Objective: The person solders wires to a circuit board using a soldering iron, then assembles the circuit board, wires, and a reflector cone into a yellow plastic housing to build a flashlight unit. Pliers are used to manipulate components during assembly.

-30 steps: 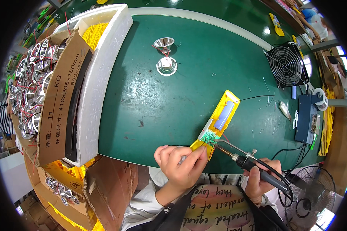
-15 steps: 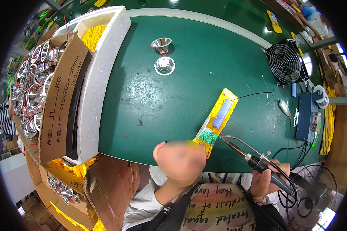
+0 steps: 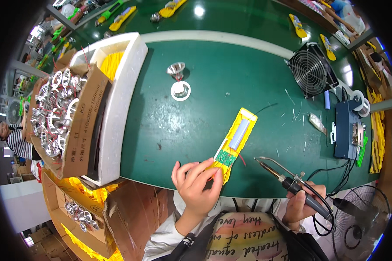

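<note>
green tabletop (image 3: pixel 157 126) spreads across the middle of the view, with a white foam box (image 3: pixel 137 65) and a brown carton (image 3: pixel 83 130) of silver reflectors at its left, and a black square fan (image 3: pixel 312 71) and a blue box-shaped unit (image 3: pixel 344 130) at its right. two loose reflector cups (image 3: pixel 176 69) lie farther back, well apart from the work.

at the near edge, directly in front of the person, a long yellow housing (image 3: pixel 247 133) lies slantwise on the table. the left hand (image 3: pixel 199 190) is at its near end, fingers bent, thumb and index fingertips close together beside the circuit board (image 3: pixel 225 159); whether they pinch a wire, grip the housing or only steady it, i cannot tell. the right hand (image 3: pixel 297 208) is closed around a soldering iron (image 3: pixel 292 186), whose tip points at the housing from the right but stays clear of it.

the work looks partway along: a lilac battery (image 3: pixel 239 134) and the board already sit in the housing. a red wire (image 3: pixel 242 159) sticks out at the side and a black wire (image 3: pixel 265 107) trails from the far end, both seemingly unattached at their outer ends. no cover is on, and neither cup is fitted; the joints are too small to judge.
</note>
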Available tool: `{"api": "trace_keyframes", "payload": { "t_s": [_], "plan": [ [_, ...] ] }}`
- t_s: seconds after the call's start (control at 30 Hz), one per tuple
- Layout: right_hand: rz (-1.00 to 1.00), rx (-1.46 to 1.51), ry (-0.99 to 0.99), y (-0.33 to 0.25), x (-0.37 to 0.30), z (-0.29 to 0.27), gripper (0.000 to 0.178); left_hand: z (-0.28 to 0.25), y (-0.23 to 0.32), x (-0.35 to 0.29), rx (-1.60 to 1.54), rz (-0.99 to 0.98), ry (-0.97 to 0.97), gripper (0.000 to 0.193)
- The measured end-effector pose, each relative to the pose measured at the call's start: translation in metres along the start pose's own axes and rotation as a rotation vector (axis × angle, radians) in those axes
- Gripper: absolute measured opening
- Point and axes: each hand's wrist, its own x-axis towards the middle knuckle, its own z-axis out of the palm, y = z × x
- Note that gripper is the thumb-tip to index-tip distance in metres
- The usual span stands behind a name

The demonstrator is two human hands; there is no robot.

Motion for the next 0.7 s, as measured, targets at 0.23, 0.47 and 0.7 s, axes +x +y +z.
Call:
{"api": "trace_keyframes", "payload": {
  "t_s": [0.23,0.47,0.7],
  "plan": [
    [0.055,0.095,0.217,0.016,0.014,-0.026,0.024,-0.019,0.023,0.041,-0.199,-0.18,-0.36,0.038],
    [0.108,0.098,0.33,0.039,0.03,-0.051,0.015,0.001,0.051,0.085,0.435,0.052,-0.701,0.047],
    [0.18,0.056,0.436,0.057,0.062,-0.07,0.014,0.062,0.045,0.235,0.529,0.165,-0.576,0.032]
  ]
}}
